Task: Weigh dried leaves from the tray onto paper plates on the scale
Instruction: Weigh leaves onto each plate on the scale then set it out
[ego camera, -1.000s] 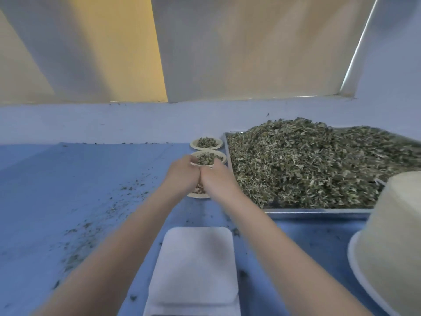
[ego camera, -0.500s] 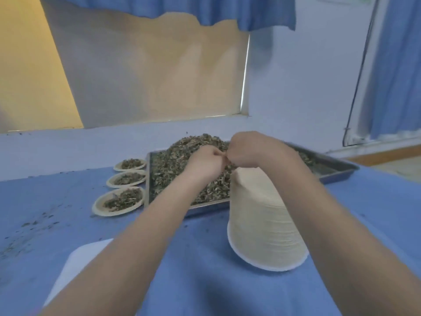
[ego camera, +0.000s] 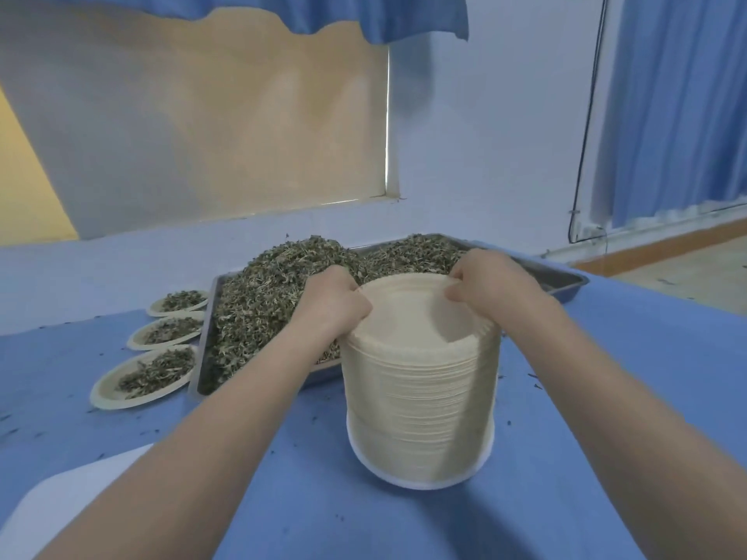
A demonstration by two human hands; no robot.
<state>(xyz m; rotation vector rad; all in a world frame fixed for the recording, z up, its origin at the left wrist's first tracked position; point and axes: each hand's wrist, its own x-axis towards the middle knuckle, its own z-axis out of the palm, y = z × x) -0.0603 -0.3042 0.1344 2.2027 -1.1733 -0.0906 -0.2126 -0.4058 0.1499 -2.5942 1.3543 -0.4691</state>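
Your left hand and right hand both pinch the top rim of the plate stack, fingers curled over its edges. The stack stands on the blue surface just in front of the tray heaped with leaves. Three filled plates lie left of the tray. The scale shows at lower left.

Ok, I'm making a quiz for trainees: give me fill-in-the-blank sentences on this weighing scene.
1. Both hands, left hand and right hand, grip the top of the stack of ____ plates.
2. The number of filled plates lying left of the metal tray is ____.
3. The tray holds a heap of dried ____.
4. The tablecloth is ____ in colour.

Missing words: paper; three; leaves; blue
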